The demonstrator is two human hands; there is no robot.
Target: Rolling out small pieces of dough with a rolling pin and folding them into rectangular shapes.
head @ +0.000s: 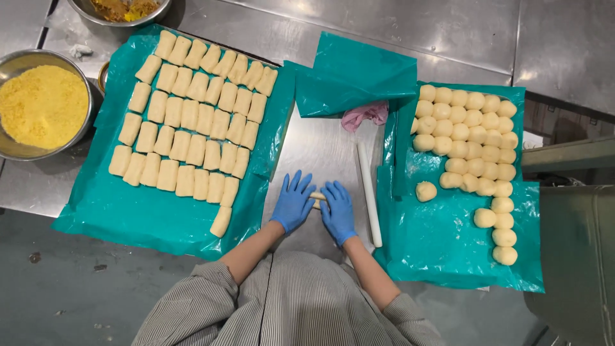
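Observation:
Both my hands wear blue gloves and press flat, fingers spread, on a small piece of pale dough lying on the steel table. My left hand covers the dough's left end. My right hand covers its right end. Only a sliver of dough shows between them. A thin white rolling pin lies just right of my right hand.
On the left, a teal plastic sheet carries rows of shaped dough logs. Another teal sheet at right holds several dough balls. A steel bowl of yellow crumbs sits far left. Crumpled pink plastic lies by folded teal plastic.

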